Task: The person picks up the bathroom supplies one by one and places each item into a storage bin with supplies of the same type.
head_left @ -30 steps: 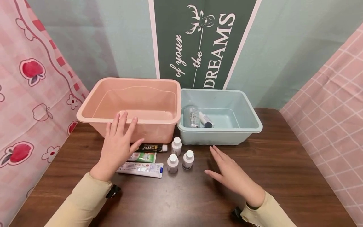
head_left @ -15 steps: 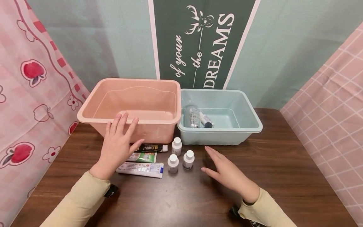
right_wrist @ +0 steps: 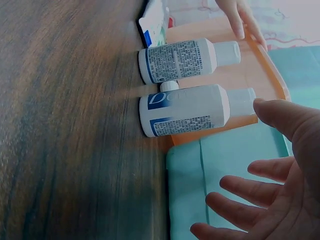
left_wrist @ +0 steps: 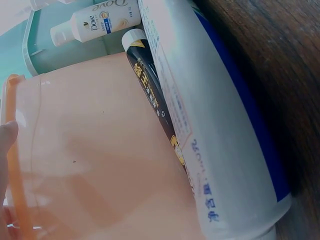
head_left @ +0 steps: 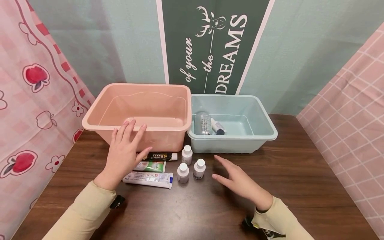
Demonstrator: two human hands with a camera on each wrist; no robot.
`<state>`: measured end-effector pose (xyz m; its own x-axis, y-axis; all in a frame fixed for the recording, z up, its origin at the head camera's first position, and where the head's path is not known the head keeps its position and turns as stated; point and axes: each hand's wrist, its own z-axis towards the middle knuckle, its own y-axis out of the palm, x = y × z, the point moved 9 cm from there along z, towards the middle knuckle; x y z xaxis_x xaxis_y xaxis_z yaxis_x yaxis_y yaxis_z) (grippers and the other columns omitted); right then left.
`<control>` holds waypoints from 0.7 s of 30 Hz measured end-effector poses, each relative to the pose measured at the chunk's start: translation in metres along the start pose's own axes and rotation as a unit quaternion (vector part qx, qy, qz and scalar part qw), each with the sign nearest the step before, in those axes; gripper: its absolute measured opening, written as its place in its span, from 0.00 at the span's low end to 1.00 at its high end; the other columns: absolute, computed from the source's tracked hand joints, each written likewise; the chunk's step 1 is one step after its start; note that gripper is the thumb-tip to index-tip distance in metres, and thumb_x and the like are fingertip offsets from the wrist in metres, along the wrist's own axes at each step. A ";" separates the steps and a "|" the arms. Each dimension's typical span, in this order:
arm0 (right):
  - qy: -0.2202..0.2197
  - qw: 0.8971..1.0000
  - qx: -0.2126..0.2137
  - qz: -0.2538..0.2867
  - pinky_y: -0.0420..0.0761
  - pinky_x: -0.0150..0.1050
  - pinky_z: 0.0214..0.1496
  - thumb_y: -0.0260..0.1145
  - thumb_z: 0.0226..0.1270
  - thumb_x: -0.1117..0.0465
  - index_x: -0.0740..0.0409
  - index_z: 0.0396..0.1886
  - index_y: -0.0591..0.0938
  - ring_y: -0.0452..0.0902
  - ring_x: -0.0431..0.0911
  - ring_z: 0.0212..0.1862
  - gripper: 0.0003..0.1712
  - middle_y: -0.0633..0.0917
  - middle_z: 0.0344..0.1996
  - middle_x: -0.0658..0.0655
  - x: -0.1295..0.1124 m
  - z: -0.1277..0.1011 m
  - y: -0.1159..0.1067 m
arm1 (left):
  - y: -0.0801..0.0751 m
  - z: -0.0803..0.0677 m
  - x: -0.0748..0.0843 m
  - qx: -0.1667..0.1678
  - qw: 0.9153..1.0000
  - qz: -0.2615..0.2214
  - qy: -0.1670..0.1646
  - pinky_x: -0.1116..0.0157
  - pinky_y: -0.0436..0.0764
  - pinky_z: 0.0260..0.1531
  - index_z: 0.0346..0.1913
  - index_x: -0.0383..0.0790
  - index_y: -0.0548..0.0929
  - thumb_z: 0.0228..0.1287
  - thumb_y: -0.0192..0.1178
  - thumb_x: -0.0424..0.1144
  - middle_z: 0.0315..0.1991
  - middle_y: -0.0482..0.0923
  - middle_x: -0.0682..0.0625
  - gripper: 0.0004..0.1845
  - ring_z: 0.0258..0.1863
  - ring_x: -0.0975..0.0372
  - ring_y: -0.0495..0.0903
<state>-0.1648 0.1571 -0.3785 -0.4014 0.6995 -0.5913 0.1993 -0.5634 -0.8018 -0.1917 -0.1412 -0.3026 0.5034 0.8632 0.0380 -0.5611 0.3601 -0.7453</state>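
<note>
My left hand (head_left: 124, 150) lies flat with straight fingers over the left ends of three tubes: a black one (head_left: 160, 156), a green one (head_left: 153, 166) and a white one (head_left: 150, 179). Its fingertips reach the front wall of the pink bin (head_left: 99, 126). My right hand (head_left: 237, 178) hovers open over the table, fingers spread, just right of three small white bottles (head_left: 199, 168). It holds nothing. In the right wrist view two of the bottles (right_wrist: 190, 110) stand close to its fingers (right_wrist: 240, 209). The left wrist view shows the white tube (left_wrist: 215, 100) and black tube (left_wrist: 150, 90) against the pink bin (left_wrist: 90, 165).
A light blue bin (head_left: 234, 137) stands to the right of the pink one, with a clear bottle (head_left: 203, 123) and a small white bottle (head_left: 218, 126) inside. Pink patterned cloths hang at both sides. The brown table (head_left: 300, 173) stretches out to the right.
My right hand has drifted left and slightly forward, closer to the small white bottles. The left hand has stayed over the tubes.
</note>
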 end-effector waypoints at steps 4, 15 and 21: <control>0.003 1.000 0.001 0.021 0.66 0.51 0.60 0.63 0.63 0.49 0.62 0.67 0.64 0.66 0.52 0.63 0.38 0.71 0.62 0.59 0.000 0.001 0.000 | 0.000 0.000 0.000 0.001 1.000 0.002 0.001 0.38 0.52 0.58 0.63 0.40 0.69 0.63 0.36 0.68 0.64 0.59 0.33 0.39 0.64 0.42 0.56; 0.010 0.982 -0.006 0.190 0.70 0.55 0.56 0.62 0.65 0.56 0.62 0.65 0.66 0.71 0.56 0.58 0.31 0.74 0.58 0.63 -0.002 0.008 0.006 | 0.000 -0.001 0.000 -0.001 1.000 0.008 -0.001 0.38 0.52 0.58 0.63 0.40 0.69 0.63 0.35 0.69 0.64 0.59 0.33 0.40 0.64 0.41 0.57; 0.020 0.977 0.001 0.214 0.70 0.54 0.56 0.62 0.65 0.57 0.64 0.64 0.67 0.72 0.56 0.58 0.31 0.74 0.58 0.64 0.000 0.009 0.008 | 0.001 -0.001 0.000 -0.003 1.000 0.003 -0.002 0.39 0.51 0.59 0.63 0.40 0.69 0.63 0.37 0.69 0.64 0.59 0.33 0.40 0.64 0.42 0.56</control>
<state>-0.1712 0.1488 -0.3839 -0.2469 0.4162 -0.8751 0.3401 -0.8084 -0.4804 -0.1912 -0.1416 -0.3038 0.4975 0.8667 0.0371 -0.5603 0.3538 -0.7489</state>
